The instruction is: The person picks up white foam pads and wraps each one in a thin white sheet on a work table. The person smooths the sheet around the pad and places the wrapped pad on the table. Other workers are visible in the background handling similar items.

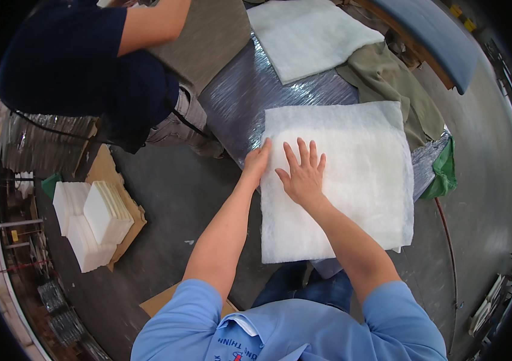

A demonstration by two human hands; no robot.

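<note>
A thick white square pad of fluffy batting [358, 198] lies in front of me on a table wrapped in shiny plastic film. My right hand [304, 174] rests flat on its upper face, fingers spread. At the pad's left edge, my left hand [257, 161] grips the side, its fingers close together and partly hidden. Beyond it lies a second white batting sheet [310, 36], with an olive-green cloth [391, 84] draped at its right.
A co-worker in a dark shirt [69, 66] stands at the far left beside a grey-brown board [208, 42]. White foam blocks [90, 222] sit on cardboard [129, 222] on the left floor. Green material [442, 171] hangs at the table's right corner; a blue padded panel [430, 36] stands at the back right.
</note>
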